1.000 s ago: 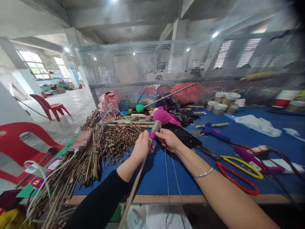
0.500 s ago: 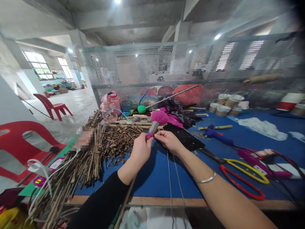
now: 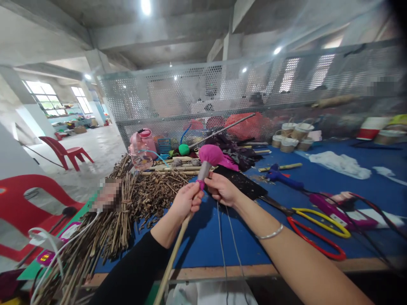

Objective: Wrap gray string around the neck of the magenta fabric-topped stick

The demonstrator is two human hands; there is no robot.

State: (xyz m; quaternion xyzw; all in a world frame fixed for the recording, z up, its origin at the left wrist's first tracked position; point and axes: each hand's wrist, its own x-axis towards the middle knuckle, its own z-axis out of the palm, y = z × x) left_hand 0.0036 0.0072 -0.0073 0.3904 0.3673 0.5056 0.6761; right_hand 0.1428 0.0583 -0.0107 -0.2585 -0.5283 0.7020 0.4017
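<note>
My left hand (image 3: 186, 200) is closed round a pale wooden stick (image 3: 171, 258) that slants up from the lower edge. The stick ends in a grey-wrapped neck topped by a round magenta head (image 3: 210, 155). My right hand (image 3: 221, 189) pinches the neck just below that head, fingers pressed together. Two thin grey strings (image 3: 226, 237) hang down from my right hand over the blue table (image 3: 222, 245) and off its front edge.
A heap of dry brown twigs (image 3: 127, 207) lies left of my hands. Red and yellow shears (image 3: 318, 231), a blue glue gun (image 3: 281, 178), a pink bottle (image 3: 141, 144) and paper cups (image 3: 294, 137) stand on the table. A perforated metal screen (image 3: 222, 93) closes the back; red chairs (image 3: 28, 207) stand left.
Both hands have risen a little with the stick, and the magenta head now sits higher. My right hand has moved closer under the head.
</note>
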